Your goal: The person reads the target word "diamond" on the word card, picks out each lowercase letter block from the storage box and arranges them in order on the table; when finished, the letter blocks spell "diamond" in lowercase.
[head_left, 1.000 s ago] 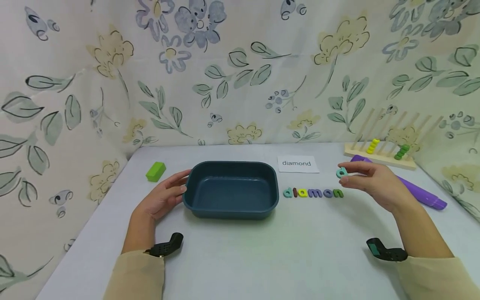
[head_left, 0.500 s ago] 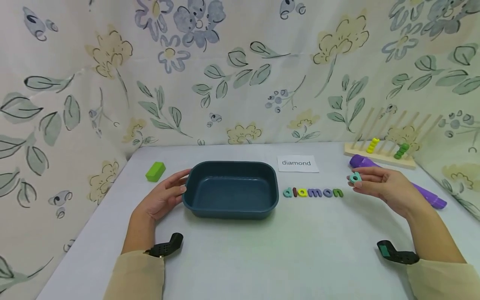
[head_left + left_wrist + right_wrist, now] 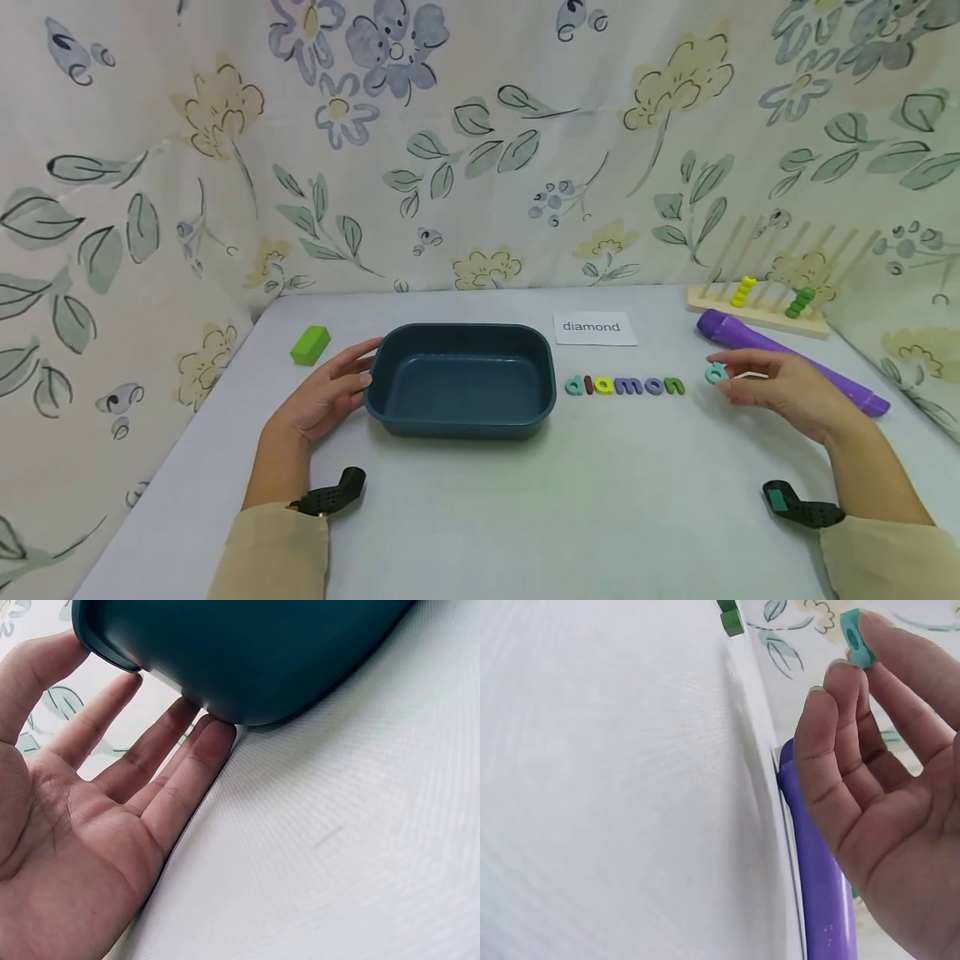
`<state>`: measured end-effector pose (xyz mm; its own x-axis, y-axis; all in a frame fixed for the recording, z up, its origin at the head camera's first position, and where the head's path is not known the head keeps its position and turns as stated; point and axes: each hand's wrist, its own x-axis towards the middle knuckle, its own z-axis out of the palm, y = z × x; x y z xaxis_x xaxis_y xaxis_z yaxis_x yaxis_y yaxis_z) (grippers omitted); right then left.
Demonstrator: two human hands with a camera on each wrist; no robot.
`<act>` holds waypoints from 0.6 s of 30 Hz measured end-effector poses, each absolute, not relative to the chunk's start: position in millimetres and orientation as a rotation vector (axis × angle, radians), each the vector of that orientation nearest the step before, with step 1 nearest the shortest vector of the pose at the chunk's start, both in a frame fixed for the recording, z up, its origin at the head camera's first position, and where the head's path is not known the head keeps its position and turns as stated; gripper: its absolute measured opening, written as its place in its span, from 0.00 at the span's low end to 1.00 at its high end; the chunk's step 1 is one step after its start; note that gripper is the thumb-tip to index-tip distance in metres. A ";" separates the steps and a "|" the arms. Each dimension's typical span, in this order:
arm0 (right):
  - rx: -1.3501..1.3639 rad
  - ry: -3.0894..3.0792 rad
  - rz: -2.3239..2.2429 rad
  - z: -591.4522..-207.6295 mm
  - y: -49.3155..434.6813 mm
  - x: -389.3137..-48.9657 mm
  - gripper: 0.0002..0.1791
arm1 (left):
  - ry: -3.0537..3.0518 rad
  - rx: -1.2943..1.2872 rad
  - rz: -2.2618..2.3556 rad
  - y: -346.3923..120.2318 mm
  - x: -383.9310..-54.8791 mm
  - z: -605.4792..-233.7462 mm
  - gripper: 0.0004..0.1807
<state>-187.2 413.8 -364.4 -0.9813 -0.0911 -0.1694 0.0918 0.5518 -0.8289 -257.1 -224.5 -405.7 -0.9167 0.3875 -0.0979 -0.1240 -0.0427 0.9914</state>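
Observation:
My right hand (image 3: 787, 396) pinches a teal letter d (image 3: 862, 655) between thumb and fingertips. It is held just above the table, right of a row of coloured letters (image 3: 628, 386) reading "diamon". Behind that row lies a white card (image 3: 595, 336) printed "diamond". On the other side, my left hand (image 3: 322, 396) touches the left end of a dark teal rectangular tray (image 3: 461, 429) with fairly straight fingers. In the left wrist view, those fingertips (image 3: 214, 739) rest against the tray's outer wall and rim.
A purple tube-like object (image 3: 832, 379) lies diagonally behind my right hand. Farther back stands a wooden peg rack (image 3: 765, 315) with yellow and green beads. A green block (image 3: 311, 344) sits left of the tray. Floral cloth (image 3: 480, 167) hangs behind the table.
My right hand first moved right with the letter d, away from above the row, then lowered it to the right of the n. The left hand and tray stayed in place.

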 end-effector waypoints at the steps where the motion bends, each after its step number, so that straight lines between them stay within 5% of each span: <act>1: 0.001 2.608 -1.369 -366.2 414.2 -188.0 0.31 | 1.892 0.279 2.022 -224.8 -256.9 -406.0 0.36; 18: -0.084 2.623 -0.967 -363.9 408.1 -214.5 0.30 | 1.868 0.300 2.032 -225.3 -257.3 -406.0 0.36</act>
<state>-214.5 408.1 -363.9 -0.9394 -0.1716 -0.2968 0.0621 0.7662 -0.6396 -257.3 -225.3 -406.0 -0.9114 0.4021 -0.0875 -0.1208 -0.0583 0.9910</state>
